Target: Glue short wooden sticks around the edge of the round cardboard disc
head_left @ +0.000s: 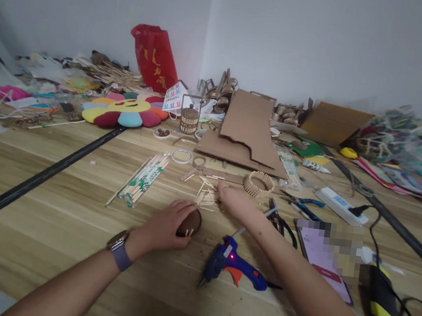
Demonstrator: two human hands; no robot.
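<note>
My left hand (169,224), wearing a watch, curls its fingers round the edge of a small brown round disc (189,223) held just above or on the table. Short pale stick ends (188,232) stand up at the disc's near edge. My right hand (231,199) reaches to the right side of a loose pile of short cut sticks (205,194). Its fingers are bent together at the pile, and what they pinch, if anything, is hidden. A blue glue gun (234,263) with an orange trigger and a lit red light lies under my right forearm.
Beyond my hands lie a ring of sticks (259,184), a roll of tape (182,156), bagged sticks (144,180) and cardboard (245,126). To the right are pliers (301,202), black scissors (282,220), a phone (321,259) and a power strip (339,205) with a cord.
</note>
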